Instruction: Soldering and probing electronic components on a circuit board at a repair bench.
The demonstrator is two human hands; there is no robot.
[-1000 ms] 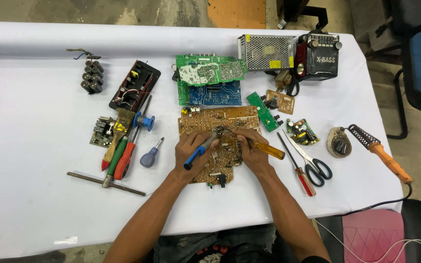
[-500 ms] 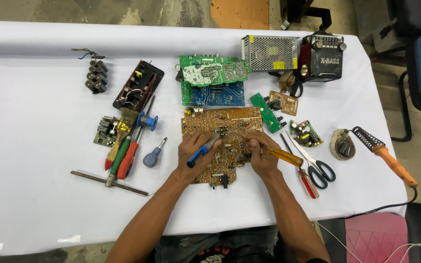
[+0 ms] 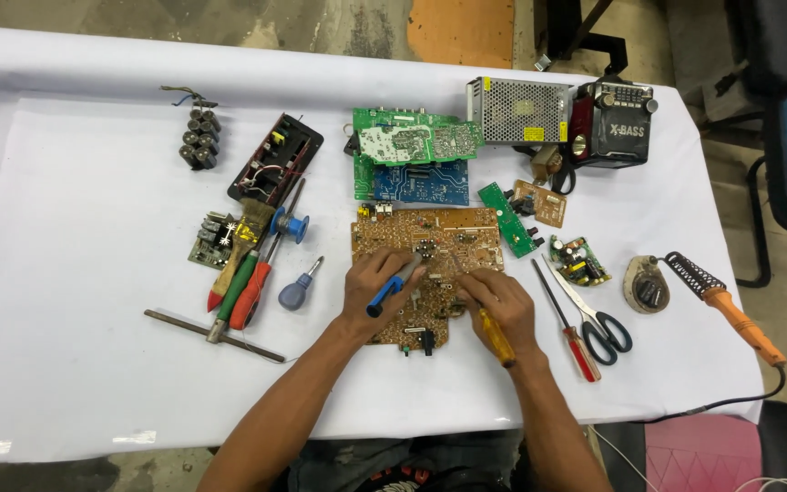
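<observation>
Brown circuit board [image 3: 412, 241] lies flat at table [image 3: 75, 383] centre, fully populated as far as visible; no part seen lifted off it. Left hand [image 3: 377, 284] has fingers curled tight around a blue-handled tool [image 3: 388, 292], tip on the board's middle; right hand [image 3: 495, 299] is clamped on a yellow-handled screwdriver [image 3: 495, 335], handle toward 5 o'clock. Work judged mid-course: both tips engaged; scissors [image 3: 594, 314] at 3 o'clock untouched.
</observation>
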